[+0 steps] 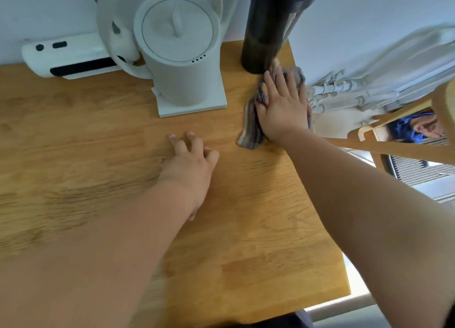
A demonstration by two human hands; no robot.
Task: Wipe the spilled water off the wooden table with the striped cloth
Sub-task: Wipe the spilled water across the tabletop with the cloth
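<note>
The right hand (283,106) lies flat on the cloth (251,128), palm down and fingers straight and slightly spread, pressing it onto the table (246,229). The cloth is bunched under the palm near the table's far right corner. One striped end trails out toward the person on the thumb side, and a grey fold shows past the fingertips.

Just beyond those fingertips stands a tall black flask (268,32) - the cloth's far edge reaches its foot, and the forefinger is very near it. To the left of the cloth, with a strip of bare wood between, a white kettle (182,56) sits on a square white base (192,108). Behind the kettle a long white box (71,56) with black slots lies against the wall.

The left hand (192,165) rests on the table nearer the person, well apart from the cloth - fingers bent, tips on the wood, holding nothing.

Off the table's right edge are white pipes (344,91) by the wall and the wooden frame of a chair (394,147).
</note>
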